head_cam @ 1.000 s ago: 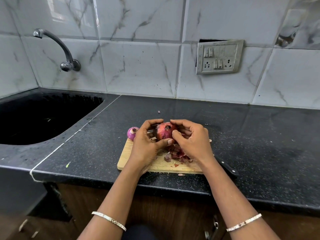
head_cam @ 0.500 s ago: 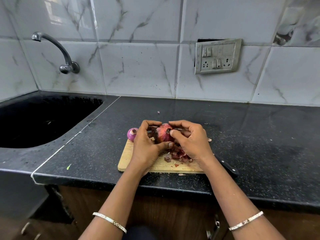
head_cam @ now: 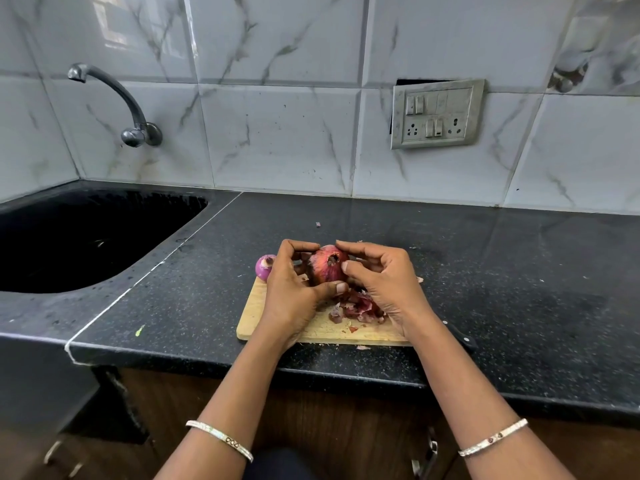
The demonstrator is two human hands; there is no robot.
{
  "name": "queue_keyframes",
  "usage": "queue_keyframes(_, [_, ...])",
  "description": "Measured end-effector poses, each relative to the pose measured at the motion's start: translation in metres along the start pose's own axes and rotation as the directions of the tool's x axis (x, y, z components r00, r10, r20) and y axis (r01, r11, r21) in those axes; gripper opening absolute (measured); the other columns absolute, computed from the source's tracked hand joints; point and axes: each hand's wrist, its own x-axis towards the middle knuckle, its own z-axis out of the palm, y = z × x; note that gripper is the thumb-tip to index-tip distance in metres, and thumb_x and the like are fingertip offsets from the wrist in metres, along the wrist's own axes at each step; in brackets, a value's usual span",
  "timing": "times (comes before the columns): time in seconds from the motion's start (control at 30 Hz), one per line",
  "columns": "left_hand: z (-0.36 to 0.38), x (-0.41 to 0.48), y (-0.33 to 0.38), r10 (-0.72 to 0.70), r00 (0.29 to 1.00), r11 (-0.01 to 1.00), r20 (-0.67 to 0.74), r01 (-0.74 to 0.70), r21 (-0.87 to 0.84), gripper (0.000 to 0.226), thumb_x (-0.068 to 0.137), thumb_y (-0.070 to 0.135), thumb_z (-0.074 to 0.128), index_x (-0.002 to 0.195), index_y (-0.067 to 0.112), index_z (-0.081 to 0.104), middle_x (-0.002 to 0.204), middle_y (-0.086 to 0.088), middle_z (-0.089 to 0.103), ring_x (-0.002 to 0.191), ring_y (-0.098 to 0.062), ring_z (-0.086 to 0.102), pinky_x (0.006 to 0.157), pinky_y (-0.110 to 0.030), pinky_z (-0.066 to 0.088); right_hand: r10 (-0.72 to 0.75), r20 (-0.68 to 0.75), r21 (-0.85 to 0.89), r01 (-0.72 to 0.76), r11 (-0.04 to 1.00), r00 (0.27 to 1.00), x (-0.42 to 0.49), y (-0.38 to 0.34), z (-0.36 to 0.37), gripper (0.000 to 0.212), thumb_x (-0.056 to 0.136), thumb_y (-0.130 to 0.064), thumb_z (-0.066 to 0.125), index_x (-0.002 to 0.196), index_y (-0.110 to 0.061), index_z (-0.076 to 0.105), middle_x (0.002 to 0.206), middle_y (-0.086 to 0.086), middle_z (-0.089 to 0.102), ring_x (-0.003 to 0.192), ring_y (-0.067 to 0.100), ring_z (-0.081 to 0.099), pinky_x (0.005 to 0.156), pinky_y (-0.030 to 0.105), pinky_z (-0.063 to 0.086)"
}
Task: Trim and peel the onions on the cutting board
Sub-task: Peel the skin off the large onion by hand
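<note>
While the left hand cups the onion above the cutting board, fingers curled round it, the right hand pinches its skin, so peeling seems underway; next, strip that layer.

We see soft, even daylight; a window glare sits on the wall tiles upper left. The sink reads nearly black. Straight lines bow toward the edges, and the lower corners look slightly blurred, perhaps from motion.
</note>
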Motion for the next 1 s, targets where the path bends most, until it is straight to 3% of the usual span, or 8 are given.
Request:
queue_keyframes(0.17, [-0.0010, 0.0028, -0.0039, -0.021, 1.000, 1.000, -0.022, 0.021, -0.012, 0.078, 0.038, 0.030, 0.101, 0.106, 0.035, 0.061, 0.114, -0.007, 0.069, 0.108, -0.030, 0.070, 0.088, -0.057, 0.059, -0.007, -0.003, -0.029, 0.007, 1.000, 1.000, -0.0018, -0.0038, 0.0017, 0.040, 0.081, 0.003, 0.072, 0.115, -0.018, 0.078, 0.108, -0.005, 0.078, 0.105, 0.004, 0.071, 0.099, 0.034, 0.056])
queue_keyframes(0.37, [-0.0011, 0.0039, -0.0052, -0.010, 1.000, 1.000, -0.025, 0.010, -0.008, 0.076, 0.040, 0.032, 0.099, 0.106, 0.037, 0.061, 0.116, -0.005, 0.069, 0.109, -0.028, 0.070, 0.088, -0.053, 0.060, -0.126, -0.017, -0.270, 0.117, 0.956, 0.992, -0.0065, -0.0094, 0.0040, 0.043, 0.081, -0.006, 0.071, 0.119, -0.024, 0.076, 0.115, -0.010, 0.074, 0.108, -0.011, 0.063, 0.099, 0.014, 0.050])
queue_keyframes(0.47, [-0.0011, 0.0039, -0.0046, -0.049, 0.999, 0.996, -0.016, 0.048, -0.072, 0.077, 0.041, 0.030, 0.100, 0.108, 0.034, 0.062, 0.118, -0.010, 0.068, 0.108, -0.034, 0.071, 0.087, -0.056, 0.060, -0.203, -0.043, -0.360, 0.174, 0.916, 0.978, -0.0082, -0.0084, 0.0048, 0.036, 0.084, -0.011, 0.072, 0.119, -0.021, 0.076, 0.113, -0.009, 0.075, 0.099, -0.018, 0.062, 0.092, 0.005, 0.046])
queue_keyframes(0.63, [-0.0014, 0.0024, -0.0026, -0.062, 0.998, 0.994, -0.020, 0.060, -0.096, 0.075, 0.048, 0.019, 0.101, 0.111, 0.030, 0.061, 0.118, -0.013, 0.068, 0.103, -0.034, 0.073, 0.084, -0.056, 0.061, -0.297, -0.130, -0.416, 0.220, 0.883, 0.946, -0.0078, -0.0059, 0.0044, 0.018, 0.085, -0.015, 0.077, 0.102, -0.016, 0.082, 0.092, -0.006, 0.079, 0.084, -0.006, 0.071, 0.080, 0.016, 0.058])
queue_keyframes(0.73, [-0.0008, 0.0023, -0.0030, -0.060, 0.998, 0.994, -0.021, 0.058, -0.088, 0.073, 0.054, 0.010, 0.100, 0.113, 0.027, 0.060, 0.116, -0.012, 0.069, 0.101, -0.034, 0.074, 0.084, -0.056, 0.061, -0.336, -0.142, -0.453, 0.241, 0.858, 0.931, -0.0082, -0.0062, 0.0053, 0.012, 0.084, -0.012, 0.077, 0.094, -0.016, 0.083, 0.080, -0.009, 0.078, 0.075, -0.002, 0.070, 0.070, 0.015, 0.056])
queue_keyframes(0.87, [0.0007, 0.0021, -0.0004, -0.070, 0.997, 0.995, -0.021, 0.068, -0.073, 0.080, 0.040, 0.033, 0.103, 0.108, 0.037, 0.062, 0.115, -0.013, 0.070, 0.103, -0.036, 0.073, 0.085, -0.057, 0.061, -0.346, -0.161, -0.491, 0.229, 0.841, 0.924, -0.0079, -0.0077, 0.0051, 0.010, 0.083, -0.010, 0.074, 0.084, -0.017, 0.082, 0.071, -0.012, 0.074, 0.068, 0.002, 0.069, 0.066, 0.019, 0.056])
queue_keyframes(1.0, [-0.0003, 0.0001, 0.0037, -0.099, 0.995, 0.987, 0.012, 0.099, -0.129, 0.081, 0.043, 0.029, 0.104, 0.113, 0.032, 0.063, 0.116, -0.012, 0.071, 0.103, -0.036, 0.073, 0.085, -0.058, 0.060, -0.365, -0.183, -0.517, 0.227, 0.825, 0.913, -0.0079, -0.0078, 0.0058, 0.008, 0.085, -0.012, 0.074, 0.084, -0.016, 0.080, 0.073, -0.011, 0.073, 0.067, 0.003, 0.068, 0.068, 0.029, 0.058])
